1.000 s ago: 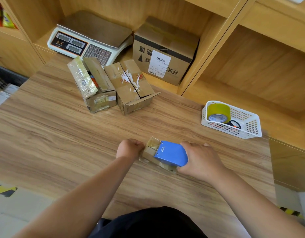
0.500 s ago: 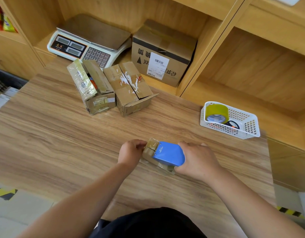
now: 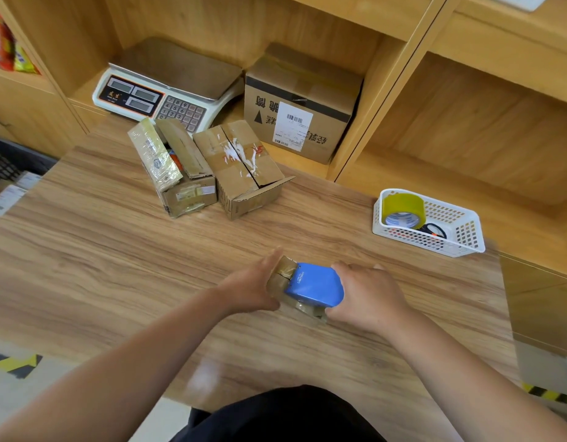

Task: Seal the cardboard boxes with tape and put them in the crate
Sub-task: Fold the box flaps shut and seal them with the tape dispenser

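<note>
1 small box (image 3: 279,273): left grip (image 3: 250,287) has uncurled, pressing it flat-fingered; right grip (image 3: 368,298) clamps tape dispenser (image 3: 315,287); sealing likely underway.

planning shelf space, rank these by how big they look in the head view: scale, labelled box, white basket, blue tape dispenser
1. scale and labelled box: look about alike, not ranked
2. white basket
3. blue tape dispenser, smallest though nearest the camera
</note>
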